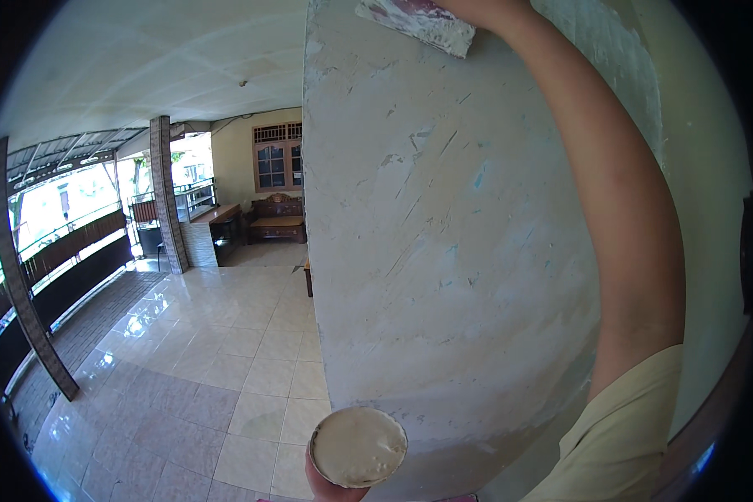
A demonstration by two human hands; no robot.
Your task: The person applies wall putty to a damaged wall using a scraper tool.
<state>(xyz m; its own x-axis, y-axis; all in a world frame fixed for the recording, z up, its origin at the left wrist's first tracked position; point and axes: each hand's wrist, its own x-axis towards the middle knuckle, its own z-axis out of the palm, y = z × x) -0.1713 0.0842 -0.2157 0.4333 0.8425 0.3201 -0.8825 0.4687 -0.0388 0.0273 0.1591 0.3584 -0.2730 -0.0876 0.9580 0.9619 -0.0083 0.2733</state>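
Observation:
At the top edge, my right hand (479, 12) is closed on a wide putty knife (427, 27). Its blade is coated in whitish paste and lies close against the upper part of the wall (452, 226); the handle and most of my fingers are cut off by the frame. Low in the middle, my left hand (325, 485) holds up a round tub (312, 445) from below and the side. Smooth beige putty (358, 445) fills it nearly to the rim. Scratches, patches and bluish marks show on the wall's grey surface.
The wall ends at a vertical edge (311, 209) on the left. Beyond it stretches a glossy tiled floor (201, 360) with tiled pillars (169, 192), a dark metal fence (75, 259) and a wooden bench (277, 226) under a window (278, 165). A cream wall (703, 192) adjoins on the right.

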